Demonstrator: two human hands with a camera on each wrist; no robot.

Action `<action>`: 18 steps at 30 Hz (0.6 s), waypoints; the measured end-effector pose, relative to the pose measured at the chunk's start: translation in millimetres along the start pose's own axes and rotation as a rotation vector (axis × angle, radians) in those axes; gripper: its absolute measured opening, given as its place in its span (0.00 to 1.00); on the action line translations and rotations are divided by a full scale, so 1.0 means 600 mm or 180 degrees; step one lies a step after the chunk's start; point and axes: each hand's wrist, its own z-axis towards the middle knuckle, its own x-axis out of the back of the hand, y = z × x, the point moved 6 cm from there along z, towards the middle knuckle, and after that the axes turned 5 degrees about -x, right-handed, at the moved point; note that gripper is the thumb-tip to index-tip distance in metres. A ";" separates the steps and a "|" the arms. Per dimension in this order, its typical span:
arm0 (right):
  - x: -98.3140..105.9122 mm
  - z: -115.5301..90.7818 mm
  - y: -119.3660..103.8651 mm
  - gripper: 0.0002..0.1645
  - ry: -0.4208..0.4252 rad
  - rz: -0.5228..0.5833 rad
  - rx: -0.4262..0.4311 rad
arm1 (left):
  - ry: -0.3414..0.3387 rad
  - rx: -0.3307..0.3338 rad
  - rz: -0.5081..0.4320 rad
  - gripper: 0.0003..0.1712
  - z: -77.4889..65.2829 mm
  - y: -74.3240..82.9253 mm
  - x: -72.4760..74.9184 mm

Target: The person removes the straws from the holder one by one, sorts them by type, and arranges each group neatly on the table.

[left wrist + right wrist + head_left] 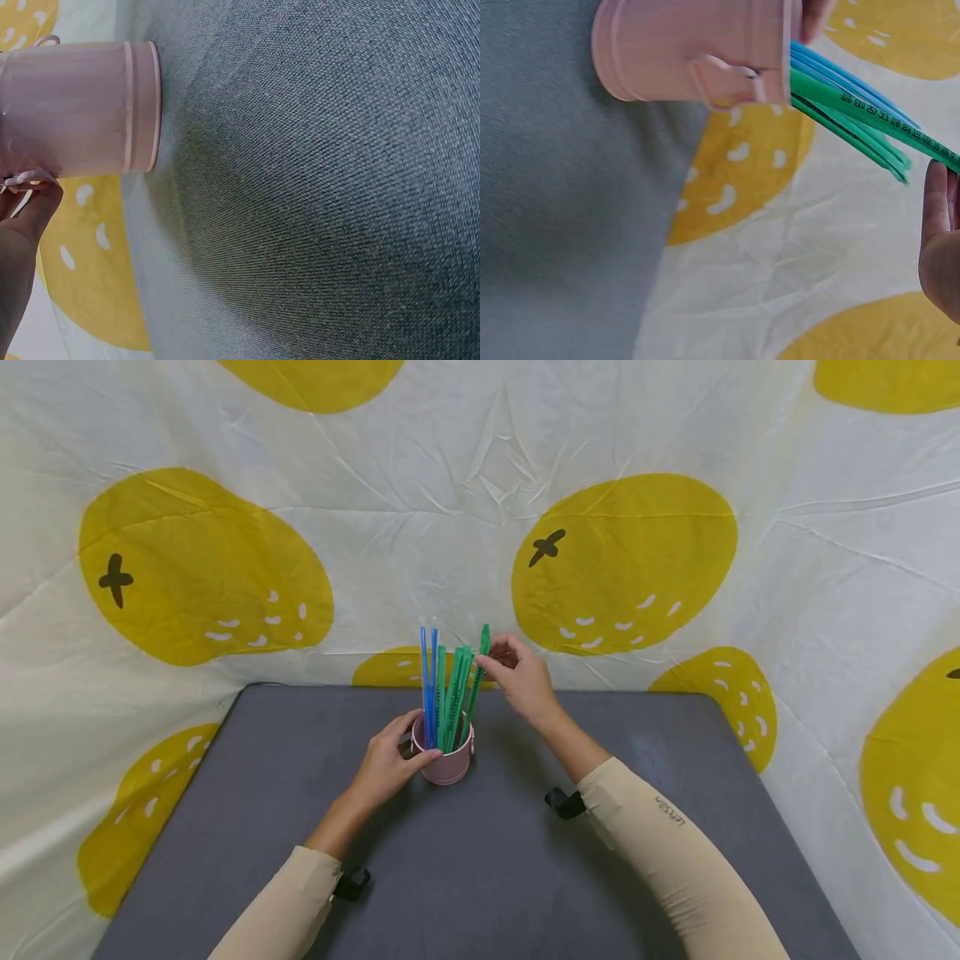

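Note:
A small pink bucket [447, 770] stands upright on the table, holding several green wrapped straws [454, 697] and a few blue straws [425, 685] in clear wrapping. My left hand [384, 766] grips the bucket at its rim from the left, thumb across the front. In the left wrist view its fingers are beside the bucket's small handle [31, 178]. With thumb and fingertips, my right hand [522, 681] pinches one green straw [889, 118] near its top. That straw leans right, apart from the others, its lower end inside the bucket. Dark printed characters run along its wrapper.
The dark grey table [465, 877] reaches back to a white cloth [420, 552] printed with yellow fruit shapes, which hangs behind and at both sides. Black wrist straps [564, 803] show at the sleeves.

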 end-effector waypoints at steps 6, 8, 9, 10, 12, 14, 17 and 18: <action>0.027 0.009 -0.038 0.13 0.0054 0.0237 0.0181 | -0.0004 0.0004 -0.0033 0.45 0.001 0.000 0.000; 0.037 0.013 -0.050 0.14 0.0070 0.0322 0.0231 | 0.0000 -0.0008 -0.0037 0.45 0.001 0.000 0.000; 0.042 0.015 -0.055 0.14 0.0087 0.0342 0.0254 | 0.0004 -0.0014 -0.0040 0.45 0.001 0.001 0.000; 0.048 0.017 -0.060 0.14 0.0104 0.0363 0.0278 | 0.0005 -0.0018 -0.0040 0.45 0.002 0.001 0.000; 0.059 0.020 -0.067 0.14 0.0134 0.0386 0.0310 | 0.0005 -0.0021 -0.0043 0.45 0.002 0.002 0.000; 0.069 0.023 -0.073 0.14 0.0162 0.0398 0.0320 | 0.0011 -0.0019 -0.0046 0.45 0.001 0.002 0.000; 0.084 0.028 -0.078 0.12 0.0207 0.0450 0.0315 | 0.0019 -0.0028 -0.0044 0.45 0.001 0.002 0.001; 0.089 0.028 -0.078 0.12 0.0225 0.0468 0.0309 | 0.0023 -0.0036 -0.0039 0.45 0.000 0.002 0.001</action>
